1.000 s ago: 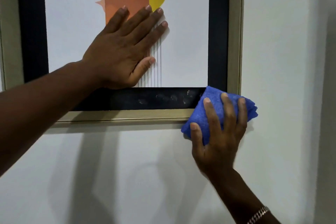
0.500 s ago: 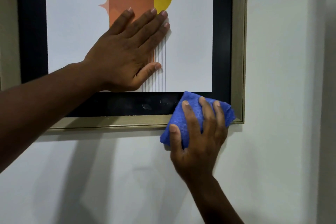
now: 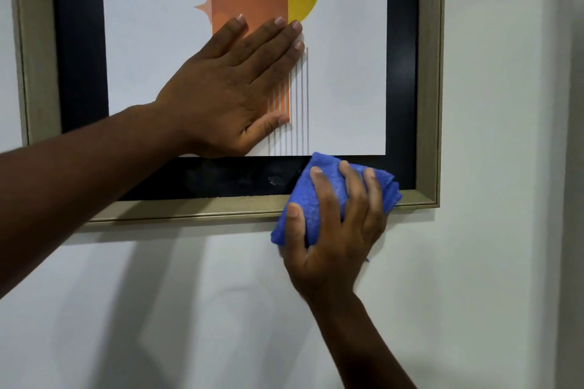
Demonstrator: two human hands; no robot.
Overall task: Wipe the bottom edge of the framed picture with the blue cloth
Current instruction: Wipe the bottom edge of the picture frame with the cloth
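Note:
A framed picture (image 3: 428,79) hangs on a white wall, with a pale wooden frame, a black mat and a print of yellow and orange shapes. My left hand (image 3: 234,85) lies flat on the glass, fingers spread, pressing the picture to the wall. My right hand (image 3: 335,230) grips a bunched blue cloth (image 3: 311,199) and presses it against the bottom edge (image 3: 189,211), right of centre. The cloth covers part of the black mat and the wooden rail there. Smudges show on the black mat (image 3: 275,180) just left of the cloth.
The white wall (image 3: 489,262) spreads below and to the right of the frame. Shadows of my arms fall on the wall under the picture. A wall corner (image 3: 565,167) runs down the far right.
My right hand has slid the blue cloth leftward along the bottom edge, away from the frame's lower right corner. My left hand has stayed flat on the glass.

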